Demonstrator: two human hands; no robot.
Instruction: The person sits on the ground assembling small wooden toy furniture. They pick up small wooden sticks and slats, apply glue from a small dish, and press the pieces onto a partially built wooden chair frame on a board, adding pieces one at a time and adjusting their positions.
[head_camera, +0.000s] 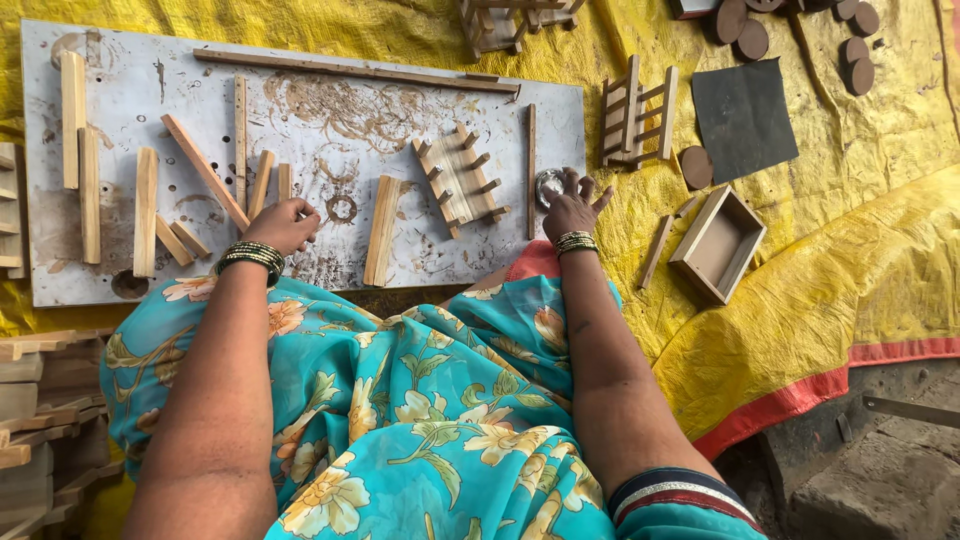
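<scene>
Two hands: my left hand (284, 224) pinches a light, stiff wooden strip (283, 182) end; my right hand (570, 208), fingers spread, touches a small metal ring (549, 186).

Turquoise floral sari (yellow and cream blooms), striped sleeve hem on the right arm, beaded bangles on left hand (283, 224) and right hand (570, 208).
</scene>
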